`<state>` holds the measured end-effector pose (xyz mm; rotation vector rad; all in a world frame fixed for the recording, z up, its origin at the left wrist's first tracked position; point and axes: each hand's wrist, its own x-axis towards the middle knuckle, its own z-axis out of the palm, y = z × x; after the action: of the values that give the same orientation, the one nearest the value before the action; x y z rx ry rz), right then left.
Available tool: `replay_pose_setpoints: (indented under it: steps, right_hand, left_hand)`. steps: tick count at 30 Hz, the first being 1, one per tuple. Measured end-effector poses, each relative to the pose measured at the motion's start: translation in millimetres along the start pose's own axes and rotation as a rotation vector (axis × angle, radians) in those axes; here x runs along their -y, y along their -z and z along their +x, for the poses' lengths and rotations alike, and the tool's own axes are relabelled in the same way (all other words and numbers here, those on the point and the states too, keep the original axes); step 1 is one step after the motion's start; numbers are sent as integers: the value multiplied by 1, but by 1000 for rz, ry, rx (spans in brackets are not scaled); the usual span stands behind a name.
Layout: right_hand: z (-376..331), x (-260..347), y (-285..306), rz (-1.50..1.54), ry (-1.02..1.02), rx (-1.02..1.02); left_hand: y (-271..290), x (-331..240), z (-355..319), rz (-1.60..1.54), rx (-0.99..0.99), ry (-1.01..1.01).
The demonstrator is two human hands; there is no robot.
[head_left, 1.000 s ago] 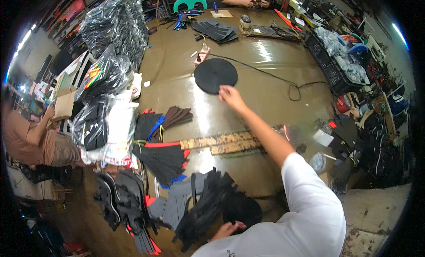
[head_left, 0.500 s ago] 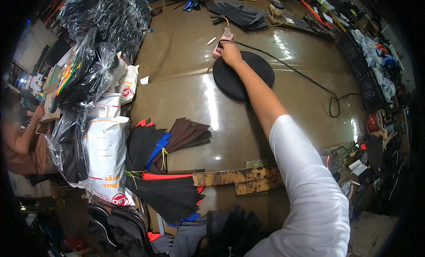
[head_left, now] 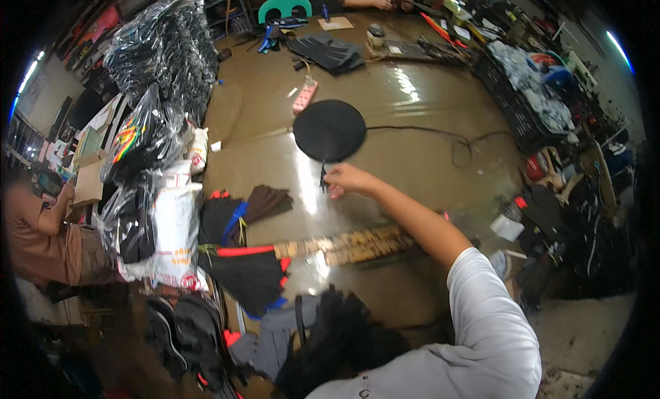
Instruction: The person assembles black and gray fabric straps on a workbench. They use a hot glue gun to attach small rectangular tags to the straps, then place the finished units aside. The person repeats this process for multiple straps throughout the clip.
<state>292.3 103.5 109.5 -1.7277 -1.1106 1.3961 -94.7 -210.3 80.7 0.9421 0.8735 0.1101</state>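
Note:
My right hand (head_left: 342,180) is closed in a pinch on a small dark piece, apparently the black plug (head_left: 323,176). It hangs over the brown tabletop, just on the near side of a round black disc (head_left: 330,131). A black cord (head_left: 419,129) stretches from the disc's right edge toward a loose loop; its link to the held piece is hidden. Beyond the disc lies a pink power strip (head_left: 305,98), with a pale lead at its far end. My left hand is out of view.
Plastic-wrapped bundles and white parcels (head_left: 177,227) line the left side. Fanned black strips (head_left: 247,278) and a worn yellow bar (head_left: 344,246) lie nearer. A black crate (head_left: 512,100) stands at right. Two people are about: one left, another's hands (head_left: 388,0) at the far edge.
My right hand has left the power strip and come back toward me past the disc, with the small dark piece. The cord no longer reaches the strip. The view has shifted.

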Motion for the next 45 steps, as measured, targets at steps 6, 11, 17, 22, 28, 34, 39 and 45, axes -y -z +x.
replay_pose_setpoints:
  steps: [6,11,17,22,28,34,39,45]
  right_hand:
    - [-267,-53,-21,245,203,-285]
    - [-412,-138,-72,194,-226,-277]
    - [-414,-188,-136,-692,284,-543]
    - [-396,-200,-161,-979,295,-509]
    - [-435,-211,-186,-1320,363,-395]
    - [-461,-214,-197,-1270,405,-291]
    - [-434,-187,-181,-1111,529,-240]
    - [-442,-82,-155,-454,619,-210]
  left_hand:
    - [-5,19,-77,404,240,-224]
    - [-4,10,-85,796,373,-233]
    - [-30,-33,-50,1405,229,-486]
    - [-68,-36,24,1221,44,-948]
    - [-74,-2,43,1508,114,-720]
    - [-54,7,7,1389,214,-477]
    - [-46,-23,-27,1453,208,-515]
    - [-56,-93,-90,1286,-152,-870]
